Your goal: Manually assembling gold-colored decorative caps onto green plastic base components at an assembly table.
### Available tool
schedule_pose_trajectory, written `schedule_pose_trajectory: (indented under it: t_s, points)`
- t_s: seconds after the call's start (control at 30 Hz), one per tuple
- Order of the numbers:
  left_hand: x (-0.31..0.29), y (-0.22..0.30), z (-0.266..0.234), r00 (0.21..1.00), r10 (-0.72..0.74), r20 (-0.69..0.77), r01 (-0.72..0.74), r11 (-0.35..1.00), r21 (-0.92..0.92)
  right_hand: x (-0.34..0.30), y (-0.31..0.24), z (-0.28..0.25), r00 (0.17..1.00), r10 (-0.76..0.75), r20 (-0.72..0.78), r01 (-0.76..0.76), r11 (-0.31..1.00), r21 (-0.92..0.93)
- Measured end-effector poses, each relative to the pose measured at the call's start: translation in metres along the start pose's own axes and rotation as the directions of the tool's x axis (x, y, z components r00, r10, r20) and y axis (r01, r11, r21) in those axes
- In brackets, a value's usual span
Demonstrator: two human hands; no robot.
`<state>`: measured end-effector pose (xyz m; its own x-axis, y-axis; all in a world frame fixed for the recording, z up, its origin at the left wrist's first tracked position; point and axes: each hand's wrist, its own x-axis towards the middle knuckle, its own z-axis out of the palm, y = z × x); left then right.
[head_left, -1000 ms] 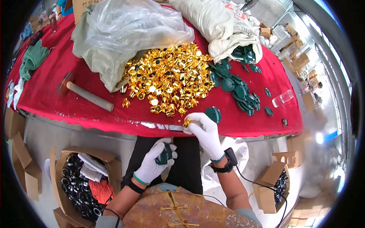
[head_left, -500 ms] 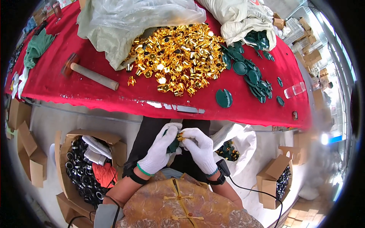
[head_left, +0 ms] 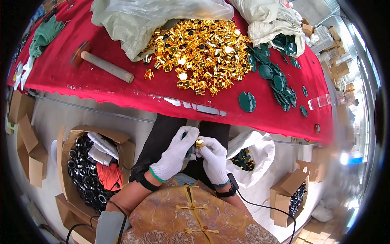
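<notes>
Both hands wear white knit gloves and meet over my lap, just short of the table edge. My left hand (head_left: 177, 151) is closed round a dark green disc (head_left: 189, 151), mostly hidden by the glove. Between the fingertips of my right hand (head_left: 213, 157) sits a small shiny gold piece (head_left: 199, 143), close against the disc. Whether the two parts are joined I cannot tell. Ahead on the red-covered table lies a large heap of gold pieces (head_left: 207, 57). To its right are several dark green discs (head_left: 279, 83), with a single disc (head_left: 247, 101) nearer the edge.
A hammer (head_left: 106, 67) lies on the red cloth (head_left: 81, 90) at left. Sacks (head_left: 130, 24) stand behind the heap. Below right, a white bag (head_left: 260, 158) holds green-and-gold parts. Cardboard boxes of black parts flank me, the left box (head_left: 67, 179) larger. A cable runs from my right wrist.
The view has shifted, so the table sits farther right. My hands stay together; the disc is turned more edge-on, and the gold piece shows at my right fingertips.
</notes>
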<state>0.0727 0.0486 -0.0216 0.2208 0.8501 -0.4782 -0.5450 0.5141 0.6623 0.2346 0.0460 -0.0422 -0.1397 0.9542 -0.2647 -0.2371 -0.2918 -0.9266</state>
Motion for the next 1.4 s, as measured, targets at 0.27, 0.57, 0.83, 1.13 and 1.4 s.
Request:
schedule_pose_trajectory:
  t_s: [0.27, 0.57, 0.83, 1.13, 1.4]
  points:
    - [0.003, 0.000, 0.001, 0.998, -0.055, -0.043, 0.055, 0.999, -0.002, 0.002, 0.014, -0.008, 0.998, 0.064, 0.027, -0.066, 0.993, 0.094]
    - [-0.001, 0.001, -0.002, 0.992, -0.117, -0.042, 0.116, 0.993, -0.028, 0.000, 0.017, -0.006, 0.999, 0.054, -0.002, -0.054, 0.996, 0.070]
    - [0.000, -0.003, -0.005, 0.995, -0.103, -0.003, 0.102, 0.987, -0.124, -0.001, 0.020, -0.011, 1.000, 0.021, 0.015, -0.020, 0.999, -0.044]
    - [0.004, 0.005, -0.006, 0.997, -0.042, -0.068, 0.048, 0.995, 0.092, 0.011, 0.006, 0.004, 0.827, -0.495, 0.267, 0.524, 0.507, -0.684]
    - [-0.014, -0.008, -0.019, 0.985, -0.172, 0.030, 0.167, 0.978, 0.128, -0.008, -0.013, 0.003, 0.793, -0.400, 0.459, 0.586, 0.295, -0.755]
